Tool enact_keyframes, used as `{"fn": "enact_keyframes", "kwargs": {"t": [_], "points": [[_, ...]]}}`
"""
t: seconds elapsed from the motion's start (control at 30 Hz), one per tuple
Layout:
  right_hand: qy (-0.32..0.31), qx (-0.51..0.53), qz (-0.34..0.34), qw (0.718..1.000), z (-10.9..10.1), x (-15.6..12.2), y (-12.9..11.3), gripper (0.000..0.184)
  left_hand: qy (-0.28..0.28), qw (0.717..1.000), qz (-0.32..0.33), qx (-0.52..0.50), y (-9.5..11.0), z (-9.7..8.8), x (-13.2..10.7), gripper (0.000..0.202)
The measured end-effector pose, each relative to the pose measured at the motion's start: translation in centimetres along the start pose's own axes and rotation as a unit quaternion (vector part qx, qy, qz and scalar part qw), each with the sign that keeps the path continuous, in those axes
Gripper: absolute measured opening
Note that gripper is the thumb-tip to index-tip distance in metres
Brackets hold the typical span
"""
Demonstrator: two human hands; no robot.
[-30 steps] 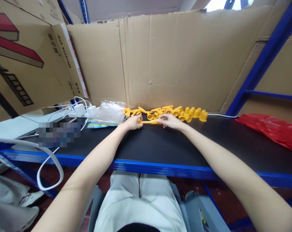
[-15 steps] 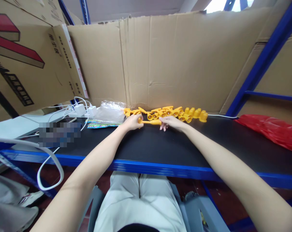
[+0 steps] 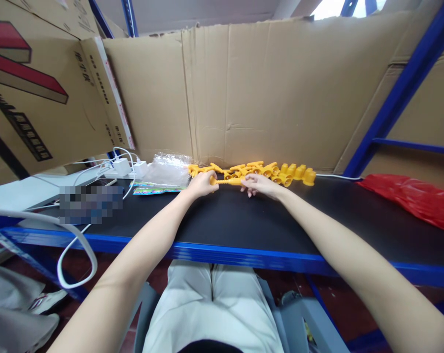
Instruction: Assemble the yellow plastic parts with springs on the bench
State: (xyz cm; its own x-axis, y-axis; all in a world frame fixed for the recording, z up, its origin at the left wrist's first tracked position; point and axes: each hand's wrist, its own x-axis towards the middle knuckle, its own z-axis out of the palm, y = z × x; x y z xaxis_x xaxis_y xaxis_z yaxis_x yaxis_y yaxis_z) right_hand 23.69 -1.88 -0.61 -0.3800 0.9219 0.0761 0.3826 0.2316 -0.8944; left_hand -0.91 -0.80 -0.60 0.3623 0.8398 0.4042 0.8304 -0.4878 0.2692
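Observation:
A yellow plastic part [image 3: 230, 181], with a narrow ridged stem and a thicker section to its right, spans the gap between my hands above the black tabletop. My left hand [image 3: 203, 184] is closed around its left end, which the fingers mostly hide. At the thicker right end, the thumb and fingers of my right hand [image 3: 260, 185] pinch it. Just behind lies a row of similar yellow plastic pieces [image 3: 269, 171], some with round open cups facing me. To their right stand several yellow cup-shaped pieces [image 3: 298, 172].
Clear plastic bags [image 3: 166, 170] lie left of the pieces over a colourful packet [image 3: 154, 189]. White chargers [image 3: 122, 167] and cables are farther left. A red plastic bag [image 3: 409, 198] lies at right. Cardboard [image 3: 281, 93] walls the back; a blue rail [image 3: 244, 257] edges the front.
My right hand has moved slightly left and covers more of the yellow part's right end. The part sits a little higher in view; my left hand has barely shifted.

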Motion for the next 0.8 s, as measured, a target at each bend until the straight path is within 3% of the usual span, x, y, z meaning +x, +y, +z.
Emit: {"fn": "enact_keyframes", "kwargs": {"t": [0.13,0.27,0.33,0.43,0.53,0.8], "points": [[0.013,-0.001,0.036,0.999,0.8,0.3,-0.2,0.053,0.008,1.000,0.009,0.000,0.1,-0.1,-0.1,0.029],[0.006,0.000,0.075,0.997,0.8,0.6,-0.1,0.064,0.008,1.000,-0.002,-0.002,0.2,-0.1,0.0,0.030],[-0.010,0.019,0.077,0.997,0.5,0.4,-0.1,0.061,0.008,1.000,-0.009,-0.002,0.1,0.0,0.1,0.031],[-0.030,0.053,0.061,0.996,-0.1,-0.1,-0.1,0.040,0.007,1.000,-0.008,-0.004,-0.1,0.1,0.2,0.031],[-0.038,0.070,0.043,0.996,-0.7,-0.6,-0.1,0.049,0.008,1.000,0.000,-0.005,-0.1,0.0,0.2,0.030],[-0.044,0.072,0.036,0.996,-0.7,-0.1,0.7,0.027,0.006,1.000,-0.004,0.003,0.3,-0.2,-0.1,0.030]]}}
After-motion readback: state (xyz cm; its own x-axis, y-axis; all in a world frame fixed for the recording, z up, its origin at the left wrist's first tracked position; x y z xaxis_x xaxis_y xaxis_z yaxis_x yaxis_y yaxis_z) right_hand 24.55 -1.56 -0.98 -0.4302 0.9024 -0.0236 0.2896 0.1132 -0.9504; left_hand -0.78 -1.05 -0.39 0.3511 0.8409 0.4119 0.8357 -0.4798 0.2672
